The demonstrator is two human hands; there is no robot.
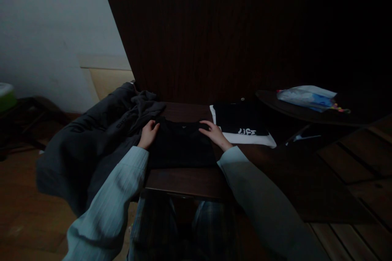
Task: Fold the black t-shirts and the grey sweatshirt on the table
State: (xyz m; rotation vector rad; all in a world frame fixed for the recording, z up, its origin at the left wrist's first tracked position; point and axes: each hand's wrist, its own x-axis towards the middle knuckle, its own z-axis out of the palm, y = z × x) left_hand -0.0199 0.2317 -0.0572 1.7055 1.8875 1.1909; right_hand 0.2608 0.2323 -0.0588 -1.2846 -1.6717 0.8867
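A folded black garment (181, 143) lies on a dark wooden table (190, 181) in front of me. My left hand (148, 133) rests on its upper left corner, fingers curled over the edge. My right hand (214, 133) lies on the upper right corner with fingers stretched out flat. Both arms wear pale long sleeves.
A grey garment (92, 142) is heaped over the table's left side. A folded black and white piece with white lettering (243, 128) sits to the right. Further right a plastic bag (308, 98) lies on a round dark table (306, 112). A dark wooden panel stands behind.
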